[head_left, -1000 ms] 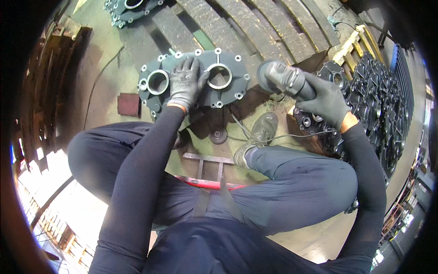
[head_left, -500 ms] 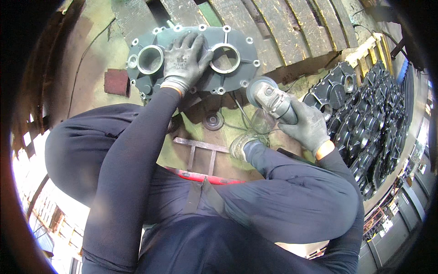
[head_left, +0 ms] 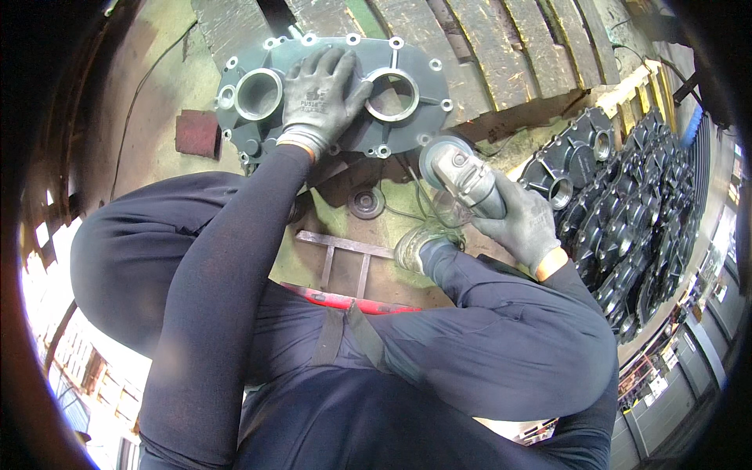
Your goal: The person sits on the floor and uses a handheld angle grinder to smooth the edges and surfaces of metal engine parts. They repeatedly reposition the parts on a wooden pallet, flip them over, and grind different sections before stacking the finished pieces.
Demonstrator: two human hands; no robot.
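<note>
Maroon pad (head_left: 197, 133), black castings (head_left: 627, 211) near grinder (head_left: 475, 184)

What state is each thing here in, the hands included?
Left hand, spread on grey casting
Right hand, closed around angle grinder
Angle grinder, held; running or not unclear
Grey casting, lying flat, openings up
Maroon pad, lying unheld
Dark disc, on the floor
Black castings, piled

matt metal housing (head_left: 354, 136), 2 shiny metal rings (head_left: 391, 118) on it, rough wood pallet (head_left: 415, 31) beyond it, glossy parts (head_left: 634, 211) right of it
</note>
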